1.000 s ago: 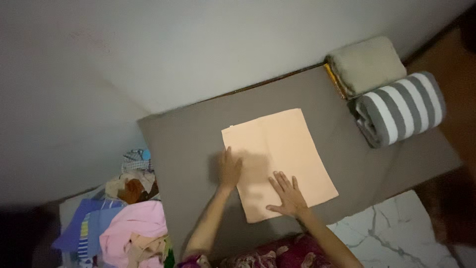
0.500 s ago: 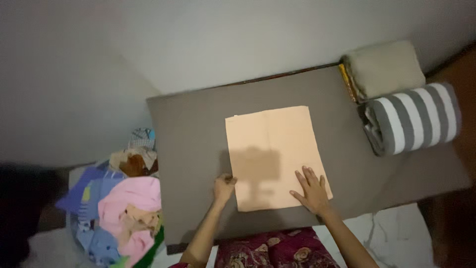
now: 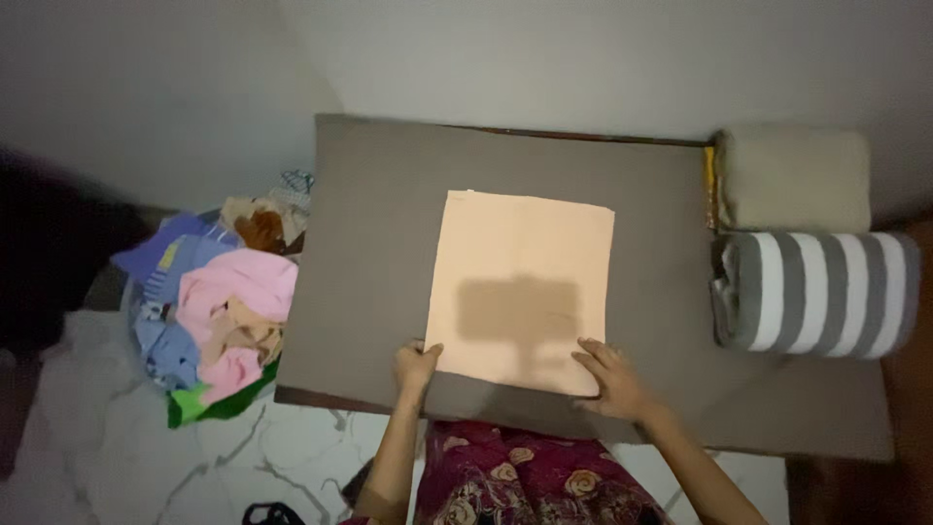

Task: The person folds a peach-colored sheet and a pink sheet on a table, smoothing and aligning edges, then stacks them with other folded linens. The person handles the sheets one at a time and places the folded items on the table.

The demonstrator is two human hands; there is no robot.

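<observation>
Peach cloth [image 3: 522, 289], folded flat, lies mid-way on the grey mat [image 3: 369, 243], both hands apart at its near edge, left hand [image 3: 416, 366] pinching one corner, right hand [image 3: 612, 377] pressing the other, apparently mid-fold, calling for lifting that edge evenly.

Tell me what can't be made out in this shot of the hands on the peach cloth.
Head view only:
- Left hand: fingers curl at the peach cloth near corner; a pinch or mere touch cannot be told.
- Right hand: lies on the cloth's other near corner, covering it.
- Cloth centre: darkened by a shadow; how many layers, unclear.
- Clothes pile: tangled, dim; single garments unclear.
- Striped roll and beige folded cloth: only their outsides show.
</observation>
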